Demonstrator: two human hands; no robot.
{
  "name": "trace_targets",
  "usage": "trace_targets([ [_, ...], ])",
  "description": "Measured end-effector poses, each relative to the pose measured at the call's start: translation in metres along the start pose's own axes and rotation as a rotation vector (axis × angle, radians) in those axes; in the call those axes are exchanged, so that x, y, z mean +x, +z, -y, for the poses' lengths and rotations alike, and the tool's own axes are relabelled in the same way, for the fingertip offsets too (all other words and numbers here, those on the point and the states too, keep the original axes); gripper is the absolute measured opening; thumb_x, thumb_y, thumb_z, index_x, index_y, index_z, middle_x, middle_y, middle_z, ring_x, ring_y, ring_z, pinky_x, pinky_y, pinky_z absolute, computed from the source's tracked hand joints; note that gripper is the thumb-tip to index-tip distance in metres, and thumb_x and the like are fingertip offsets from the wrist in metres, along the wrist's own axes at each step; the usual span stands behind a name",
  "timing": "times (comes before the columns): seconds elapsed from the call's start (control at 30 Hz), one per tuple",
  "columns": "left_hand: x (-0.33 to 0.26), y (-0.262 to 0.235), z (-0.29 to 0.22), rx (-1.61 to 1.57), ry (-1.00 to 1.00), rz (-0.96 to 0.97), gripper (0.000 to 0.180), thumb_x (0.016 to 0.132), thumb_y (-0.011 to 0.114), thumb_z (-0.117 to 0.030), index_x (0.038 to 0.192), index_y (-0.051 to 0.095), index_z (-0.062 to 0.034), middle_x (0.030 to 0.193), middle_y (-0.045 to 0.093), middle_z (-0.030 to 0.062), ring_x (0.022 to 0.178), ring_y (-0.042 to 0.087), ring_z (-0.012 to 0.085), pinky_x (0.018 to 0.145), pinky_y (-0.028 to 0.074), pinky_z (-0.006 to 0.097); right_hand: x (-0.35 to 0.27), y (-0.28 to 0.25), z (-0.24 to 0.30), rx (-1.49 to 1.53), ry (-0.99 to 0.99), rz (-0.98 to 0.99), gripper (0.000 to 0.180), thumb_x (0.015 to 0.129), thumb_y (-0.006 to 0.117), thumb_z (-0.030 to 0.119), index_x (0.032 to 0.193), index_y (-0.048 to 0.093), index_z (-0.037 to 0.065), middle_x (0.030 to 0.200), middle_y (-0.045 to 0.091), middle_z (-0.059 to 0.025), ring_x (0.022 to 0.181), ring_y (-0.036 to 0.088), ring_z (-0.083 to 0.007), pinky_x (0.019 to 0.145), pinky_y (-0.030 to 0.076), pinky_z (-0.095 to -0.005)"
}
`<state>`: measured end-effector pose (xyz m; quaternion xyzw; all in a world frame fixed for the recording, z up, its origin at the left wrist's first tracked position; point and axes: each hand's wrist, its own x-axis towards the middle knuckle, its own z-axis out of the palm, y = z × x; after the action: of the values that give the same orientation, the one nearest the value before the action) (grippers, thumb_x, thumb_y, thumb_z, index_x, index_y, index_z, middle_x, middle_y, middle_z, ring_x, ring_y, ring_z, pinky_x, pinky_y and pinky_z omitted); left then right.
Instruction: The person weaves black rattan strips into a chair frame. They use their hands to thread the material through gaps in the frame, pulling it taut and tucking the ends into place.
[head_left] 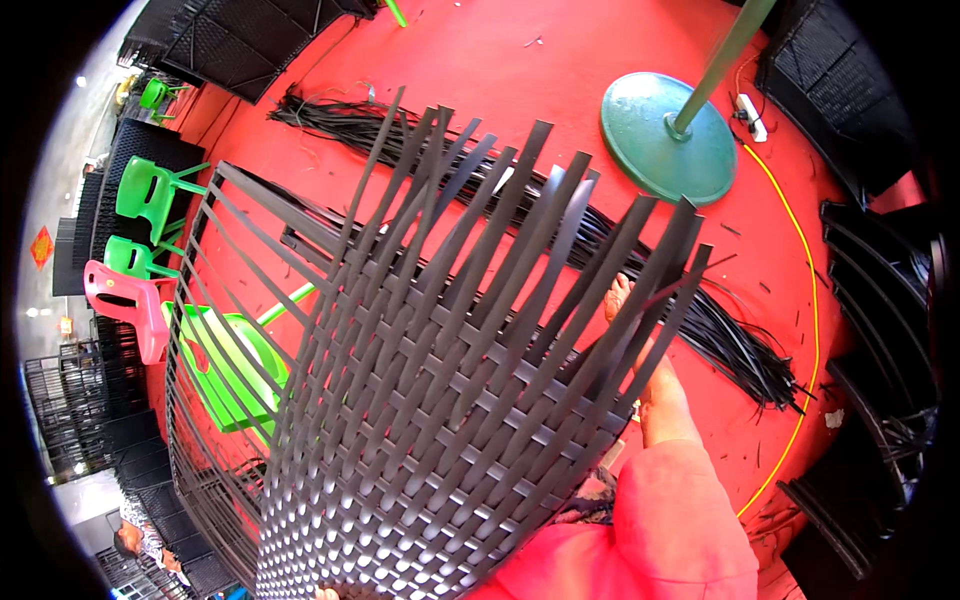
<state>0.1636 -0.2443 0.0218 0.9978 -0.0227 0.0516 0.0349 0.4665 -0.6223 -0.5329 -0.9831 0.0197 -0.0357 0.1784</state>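
Note:
A panel of dark brown-black flat plastic strips (420, 410) fills the middle of the view, tightly woven low down, with many loose strip ends fanning out at its upper side. On its left it joins a dark frame (172, 400) strung with spaced, unwoven strips. At the bottom edge a small bit of skin shows against the weave, seemingly my left hand (327, 594); its fingers are mostly cut off. My right hand does not show. My leg in red cloth (685, 510) extends beside the panel, and the bare foot (620, 295) is partly covered by the strips.
Bundled black strips (740, 350) lie across the red floor (500, 50). A green round base with a pole (668, 140) stands beyond. A yellow cable (812, 290) runs along the right. Green chairs (150, 195), a pink chair (125, 300) and another person (145, 535) are at left.

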Motion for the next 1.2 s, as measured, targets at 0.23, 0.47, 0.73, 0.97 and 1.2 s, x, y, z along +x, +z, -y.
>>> trace_targets([
  [0.23, -0.017, 0.0, 0.007, 0.061, 0.054, -0.082, 0.043, 0.091, 0.031, -0.033, 0.119, 0.041, -0.0027, 0.114, 0.047, 0.0267, 0.106, 0.045, 0.0471, 0.089, 0.034, 0.06, 0.031, 0.032, 0.054, -0.219, -0.263, 0.208, 0.022, 0.084, 0.049, 0.017, 0.1, 0.058, 0.006, 0.099, 0.058, -0.0109, 0.092, 0.053, -0.0199, 0.082, 0.039, -0.0365],
  [0.47, -0.008, -0.017, 0.0, -0.057, -0.147, 0.095, 0.048, 0.089, 0.034, -0.04, 0.118, 0.046, -0.0039, 0.127, 0.04, 0.0224, 0.116, 0.037, 0.0445, 0.095, 0.028, 0.055, 0.023, 0.048, 0.049, -0.142, -0.16, 0.332, 0.02, 0.084, 0.05, 0.016, 0.098, 0.058, 0.005, 0.094, 0.058, -0.0108, 0.086, 0.054, -0.019, 0.078, 0.041, -0.0352],
  [0.73, -0.011, -0.013, 0.004, -0.07, -0.198, 0.107, 0.043, 0.084, 0.045, -0.044, 0.11, 0.056, -0.0114, 0.121, 0.046, 0.0174, 0.113, 0.043, 0.0371, 0.094, 0.031, 0.05, 0.021, 0.011, 0.041, 0.08, -0.111, 0.335, 0.019, 0.083, 0.05, 0.015, 0.096, 0.058, 0.004, 0.088, 0.059, -0.0107, 0.08, 0.054, -0.0179, 0.074, 0.042, -0.0338],
  [0.97, -0.012, -0.022, 0.002, -0.078, -0.181, 0.098, 0.046, 0.083, 0.051, -0.041, 0.121, 0.05, -0.015, 0.127, 0.042, 0.0142, 0.119, 0.038, 0.0314, 0.099, 0.028, 0.047, 0.015, -0.092, 0.061, 0.533, -0.085, 0.271, 0.017, 0.083, 0.05, 0.014, 0.094, 0.059, 0.003, 0.083, 0.06, -0.0106, 0.074, 0.055, -0.017, 0.07, 0.043, -0.0325],
  [1.2, 0.027, -0.033, 0.012, -0.283, 0.137, -0.086, 0.042, 0.077, 0.063, -0.028, 0.113, 0.053, -0.0085, 0.122, 0.045, 0.0113, 0.112, 0.045, 0.0294, 0.091, 0.038, 0.039, -0.021, -0.289, 0.086, 0.526, -0.291, 0.178, 0.013, 0.082, 0.051, 0.011, 0.086, 0.059, 0.001, 0.059, 0.053, -0.007, 0.055, 0.051, -0.0148, 0.053, 0.042, -0.0305],
])
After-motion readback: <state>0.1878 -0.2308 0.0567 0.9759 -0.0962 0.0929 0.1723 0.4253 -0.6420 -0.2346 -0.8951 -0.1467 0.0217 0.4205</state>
